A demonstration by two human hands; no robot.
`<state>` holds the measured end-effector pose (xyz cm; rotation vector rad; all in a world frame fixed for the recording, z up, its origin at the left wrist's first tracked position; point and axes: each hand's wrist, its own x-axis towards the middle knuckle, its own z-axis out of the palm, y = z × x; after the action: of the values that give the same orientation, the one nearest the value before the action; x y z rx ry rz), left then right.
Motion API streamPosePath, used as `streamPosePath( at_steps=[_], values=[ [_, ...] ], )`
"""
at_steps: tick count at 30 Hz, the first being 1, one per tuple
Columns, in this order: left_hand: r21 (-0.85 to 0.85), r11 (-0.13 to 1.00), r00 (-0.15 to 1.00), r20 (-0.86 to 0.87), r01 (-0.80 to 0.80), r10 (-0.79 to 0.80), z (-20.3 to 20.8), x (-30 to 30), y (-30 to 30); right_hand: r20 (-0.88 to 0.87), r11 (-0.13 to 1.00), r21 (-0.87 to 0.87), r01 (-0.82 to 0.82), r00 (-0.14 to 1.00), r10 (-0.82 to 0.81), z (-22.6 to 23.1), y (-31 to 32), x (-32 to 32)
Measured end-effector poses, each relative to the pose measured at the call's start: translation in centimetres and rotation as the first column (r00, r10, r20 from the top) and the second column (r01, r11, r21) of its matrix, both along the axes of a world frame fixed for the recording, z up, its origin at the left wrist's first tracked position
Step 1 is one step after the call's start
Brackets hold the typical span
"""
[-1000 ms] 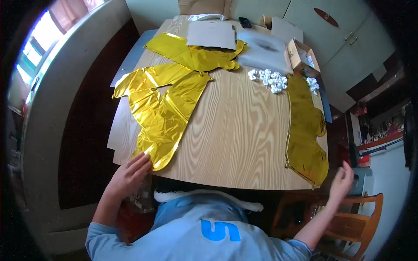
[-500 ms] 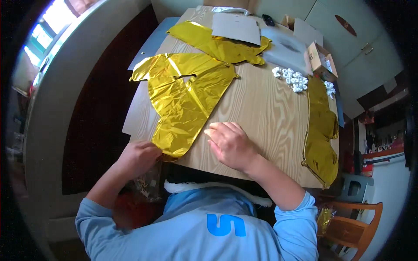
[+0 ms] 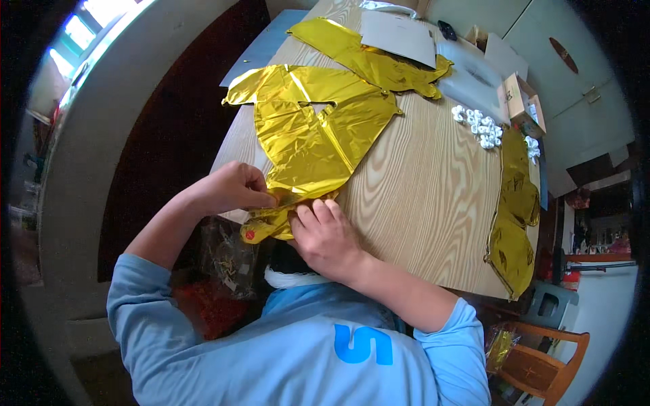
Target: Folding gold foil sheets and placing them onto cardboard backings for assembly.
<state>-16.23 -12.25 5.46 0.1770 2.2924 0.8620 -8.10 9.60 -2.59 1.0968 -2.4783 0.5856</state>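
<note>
A flat gold foil balloon [image 3: 305, 142] with a small cut-out lies on the near left of the table. Its near end is bunched at the table's front edge, with a small red spot on the part that hangs over. My left hand [image 3: 233, 188] pinches the foil there between thumb and fingers. Beside it my right hand [image 3: 326, 237] is closed over the same folded end, fingers curled on the foil. Farther back lies a second gold foil balloon [image 3: 359, 57], partly beneath a grey-white board [image 3: 398, 39].
Another gold foil piece [image 3: 511, 223] lies along the table's right edge. Small white bundles [image 3: 482, 127] sit near an open cardboard box [image 3: 520, 105] at the back right. A clear plastic bag [image 3: 230, 260] hangs below the front edge; a wooden chair [image 3: 542, 362] stands lower right.
My right hand has moved left onto the balloon's near end, and my left hand has shifted up and right. That end is now folded and gathered. The view has shifted slightly.
</note>
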Motion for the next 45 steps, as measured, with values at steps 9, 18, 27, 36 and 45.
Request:
streamPosePath(
  at_steps=[9,18,27,36,45],
  values=[
    [-0.157,0.95,0.803,-0.508,0.271,-0.313,-1.3,1.1,-0.1,0.277,0.994,-0.111,0.004,0.961,0.027,0.0,2.0,-3.2],
    [-0.449,0.854,0.385,-0.86,-0.263,-0.333,2.0,-2.2,-0.7,-0.097,0.935,-0.024,0.353,0.93,-0.354,-0.9,5.6,-9.7],
    [-0.427,0.896,0.645,-0.652,0.123,-0.399,-5.2,-7.3,8.6,-0.027,0.985,0.094,0.147,0.989,-0.145,-1.8,5.4,-8.7],
    [-0.336,0.935,0.61,-0.767,-0.116,-0.2,-2.4,-6.7,7.4,0.322,0.883,0.268,0.385,0.828,-0.458,0.3,7.9,-17.2],
    [-0.214,0.976,0.532,-0.831,-0.036,-0.163,-4.6,-8.6,9.3,0.296,0.673,0.606,0.425,0.664,-0.686,3.2,7.2,-19.3]
  ],
)
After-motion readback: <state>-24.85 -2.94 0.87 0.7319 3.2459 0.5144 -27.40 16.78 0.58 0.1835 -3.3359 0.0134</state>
